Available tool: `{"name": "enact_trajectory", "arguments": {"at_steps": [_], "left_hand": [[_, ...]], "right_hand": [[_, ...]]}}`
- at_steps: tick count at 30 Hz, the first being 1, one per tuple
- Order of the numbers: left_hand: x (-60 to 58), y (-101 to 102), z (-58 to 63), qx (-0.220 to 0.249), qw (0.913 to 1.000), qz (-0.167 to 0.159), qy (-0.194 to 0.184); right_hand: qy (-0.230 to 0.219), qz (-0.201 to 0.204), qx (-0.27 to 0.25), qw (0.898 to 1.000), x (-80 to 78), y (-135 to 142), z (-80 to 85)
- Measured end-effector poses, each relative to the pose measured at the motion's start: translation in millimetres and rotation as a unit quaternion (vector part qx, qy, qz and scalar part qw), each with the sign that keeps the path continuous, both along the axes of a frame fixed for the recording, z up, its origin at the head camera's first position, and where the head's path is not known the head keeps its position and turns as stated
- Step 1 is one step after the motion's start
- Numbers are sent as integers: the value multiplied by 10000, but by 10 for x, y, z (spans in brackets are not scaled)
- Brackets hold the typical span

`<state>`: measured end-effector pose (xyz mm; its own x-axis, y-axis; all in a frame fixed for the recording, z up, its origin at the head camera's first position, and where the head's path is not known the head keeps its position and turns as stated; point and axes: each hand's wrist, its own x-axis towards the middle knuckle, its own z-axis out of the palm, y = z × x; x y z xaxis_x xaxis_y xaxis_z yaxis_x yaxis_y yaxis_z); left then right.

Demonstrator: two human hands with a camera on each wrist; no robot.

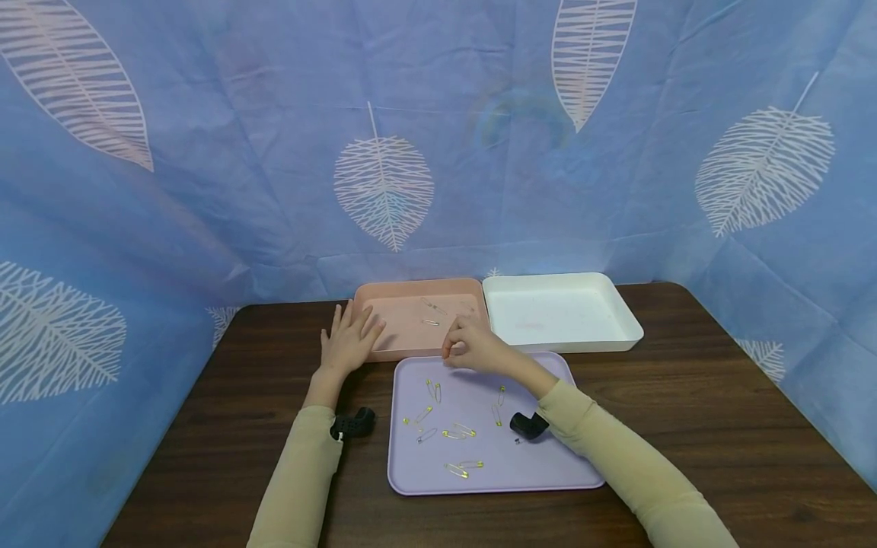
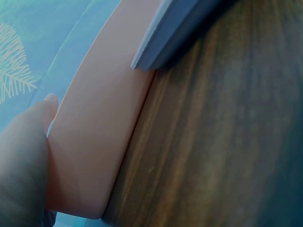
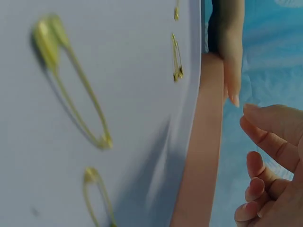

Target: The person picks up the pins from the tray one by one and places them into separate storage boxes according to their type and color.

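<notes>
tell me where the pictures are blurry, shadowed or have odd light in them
Head view: mostly clear, with a faint rainbow-like arc of light on the blue backdrop; left wrist view: dim, the wooden table going soft toward the right; right wrist view: the largest safety pin has a blurry head, and a dark shadow falls across the tray near its rim.

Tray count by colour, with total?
Pink tray: 1
White tray: 1
Purple tray: 1
Total: 3
</notes>
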<state>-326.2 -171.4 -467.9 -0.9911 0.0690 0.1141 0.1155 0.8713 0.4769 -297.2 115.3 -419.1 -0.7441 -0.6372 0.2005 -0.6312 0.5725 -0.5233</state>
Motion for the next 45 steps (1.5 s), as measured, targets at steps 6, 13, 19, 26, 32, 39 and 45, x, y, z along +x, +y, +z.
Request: {"name": "enact_trajectory", "arguments": {"at_steps": [6,13,19,26,32,39,45], "left_hand": [[0,5,-5,23,10000,-1,3],[0,-5,-15,56,10000,-17,-4],[-1,-6,-26,47,10000,-10,-2],[13,4,-23,51,10000,-16,13],[17,1,-23,91,9999,-22,44],[15,9,-10,52,10000,14,17],[9,13,-3,5,10000,48,3]], "right_hand": [[-153,426,265,9986,133,-57,-31],[-241,1042,576,9926,260,-130,-41],[-647,1329,972,9842,311,-187,-106],[-476,1818,1220,9746,380,-233,-127],[-317,1935,1421,9702,414,-267,-143],[-160,2012,1586,9665,453,-312,-117],[-86,1967,1715,9653,458,-347,-125]]}}
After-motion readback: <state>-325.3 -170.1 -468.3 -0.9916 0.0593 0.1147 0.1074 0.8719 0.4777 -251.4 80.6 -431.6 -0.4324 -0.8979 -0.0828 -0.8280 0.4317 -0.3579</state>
